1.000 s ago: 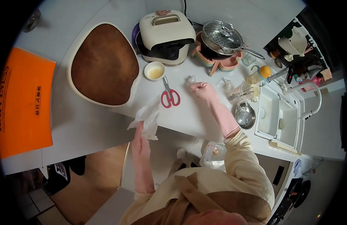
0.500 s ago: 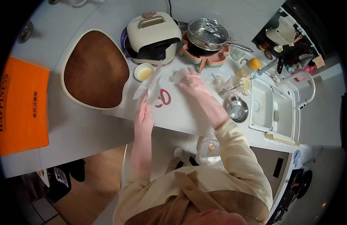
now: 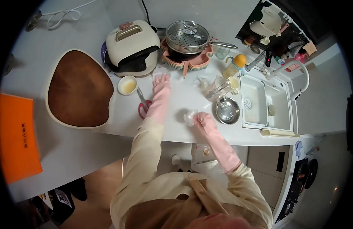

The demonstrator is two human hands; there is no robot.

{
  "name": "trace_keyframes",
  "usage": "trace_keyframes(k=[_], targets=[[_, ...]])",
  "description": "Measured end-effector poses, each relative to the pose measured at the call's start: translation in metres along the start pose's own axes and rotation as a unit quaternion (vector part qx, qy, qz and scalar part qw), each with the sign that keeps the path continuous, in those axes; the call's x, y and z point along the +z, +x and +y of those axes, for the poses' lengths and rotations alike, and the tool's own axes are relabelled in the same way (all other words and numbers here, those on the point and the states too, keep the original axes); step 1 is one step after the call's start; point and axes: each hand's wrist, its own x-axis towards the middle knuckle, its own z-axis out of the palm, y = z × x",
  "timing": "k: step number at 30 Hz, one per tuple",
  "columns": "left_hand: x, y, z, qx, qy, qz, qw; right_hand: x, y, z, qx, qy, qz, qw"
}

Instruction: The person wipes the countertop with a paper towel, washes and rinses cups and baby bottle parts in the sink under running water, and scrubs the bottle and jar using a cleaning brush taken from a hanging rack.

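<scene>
Left pink-gloved hand [image 3: 161,83] lies flat, fingers extended, on thin whitish sheet [image 3: 160,71] beside cream boxy appliance [image 3: 132,46]; right pink-gloved hand [image 3: 205,122] pinches crumpled clear plastic [image 3: 189,117] over white counter [image 3: 174,131]. Sideways left sweep could knock red-handled metal scissors [image 3: 142,100].

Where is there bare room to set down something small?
On the white counter, between the left hand, the pink tray and the right hand. Another is on the grey table, in front of the brown board, right of the orange pack. It is crowded beside the sink: jug, mug, steel bowl.
</scene>
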Motion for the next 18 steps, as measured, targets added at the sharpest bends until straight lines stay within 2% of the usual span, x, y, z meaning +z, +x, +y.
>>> trace_keyframes(k=[1, 2, 4, 6, 8, 9, 11, 12, 13, 14, 15, 16, 17, 18], targets=[[0.017, 0.006, 0.004, 0.011, 0.027, -0.002, 1.000, -0.006, -0.016, -0.012, 0.085, 0.097, 0.021, 0.991], [0.023, 0.013, 0.014, -0.014, -0.126, -0.072, 0.989, -0.010, -0.026, -0.026, 0.168, 0.192, 0.043, 0.966], [0.052, 0.001, 0.023, -0.026, -0.236, -0.075, 0.968, -0.014, -0.045, -0.047, 0.179, 0.172, 0.069, 0.966], [0.075, -0.020, 0.024, 0.058, -0.127, -0.083, 0.987, -0.010, -0.052, -0.065, 0.188, 0.171, 0.099, 0.962], [0.084, -0.067, 0.022, 0.151, -0.072, -0.087, 0.982, -0.011, -0.056, -0.074, 0.185, 0.179, 0.108, 0.960], [0.079, -0.098, 0.024, 0.201, -0.073, -0.084, 0.973, -0.016, -0.053, -0.070, 0.179, 0.187, 0.095, 0.961], [0.047, -0.130, 0.033, 0.225, -0.077, -0.110, 0.965, -0.026, -0.046, -0.063, 0.168, 0.202, 0.071, 0.962], [0.019, -0.143, 0.045, 0.198, -0.082, -0.139, 0.967, -0.033, -0.044, -0.058, 0.148, 0.187, 0.059, 0.969], [0.012, -0.147, 0.047, 0.103, -0.236, -0.177, 0.950, -0.038, -0.049, -0.058, 0.106, 0.087, 0.046, 0.989], [0.006, -0.151, 0.048, 0.003, -0.387, -0.185, 0.903, -0.042, -0.054, -0.058, 0.062, -0.014, 0.042, 0.997], [0.004, -0.136, 0.044, -0.105, -0.617, -0.167, 0.762, -0.045, -0.062, -0.074, -0.009, -0.200, 0.030, 0.979], [-0.002, -0.125, 0.037, -0.166, -0.702, -0.138, 0.679, -0.050, -0.069, -0.081, -0.054, -0.292, 0.023, 0.954], [-0.006, -0.120, 0.030, -0.201, -0.735, -0.104, 0.639, -0.056, -0.075, -0.088, -0.099, -0.382, 0.025, 0.919], [-0.009, -0.116, 0.023, -0.226, -0.758, -0.066, 0.608, -0.063, -0.079, -0.090, -0.119, -0.385, 0.035, 0.915]])
